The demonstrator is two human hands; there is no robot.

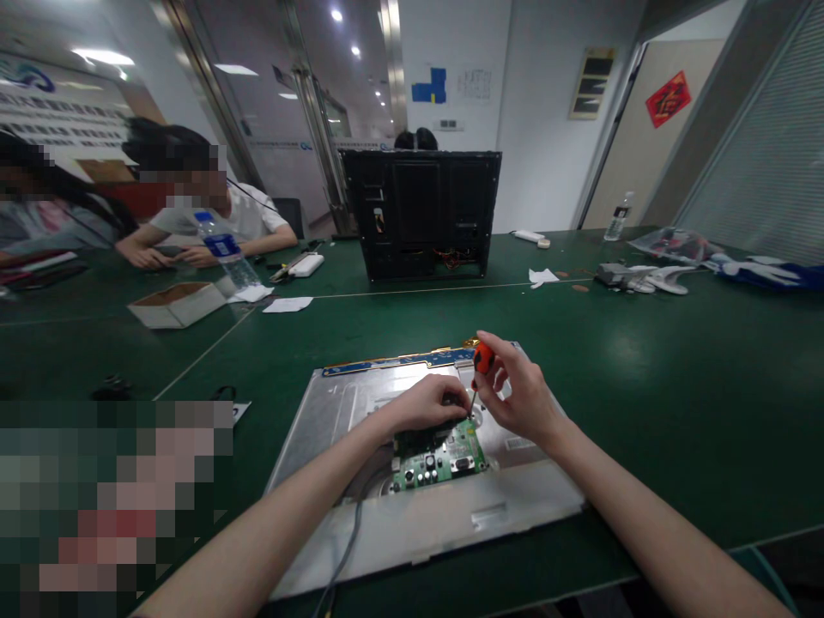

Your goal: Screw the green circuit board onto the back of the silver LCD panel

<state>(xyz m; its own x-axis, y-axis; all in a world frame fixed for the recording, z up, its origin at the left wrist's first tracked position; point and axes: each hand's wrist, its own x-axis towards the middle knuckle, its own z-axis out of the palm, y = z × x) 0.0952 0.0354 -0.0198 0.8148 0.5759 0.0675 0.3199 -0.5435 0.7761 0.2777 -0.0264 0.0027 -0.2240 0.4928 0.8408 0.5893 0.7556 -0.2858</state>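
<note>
My right hand (515,388) is closed round the orange and black handle of a screwdriver (482,359). Its thin shaft points down at the upper right corner of a green circuit board (438,459). Beside the tip, my left hand (433,403) has its fingers bent together at the board's top edge; whatever they pinch is hidden. The board lies on a silver metal display panel (412,524), which rests flat on the table. A blue strip board (399,361) runs along the panel's far edge, and a grey cable (356,524) trails off its near left side.
A black monitor housing (421,215) stands upright across the green table (675,412). To the left are an open box (177,307), a water bottle (227,251) and two seated people. Gloves (650,278), a plastic bag (675,245) and another bottle (619,216) lie or stand at the right.
</note>
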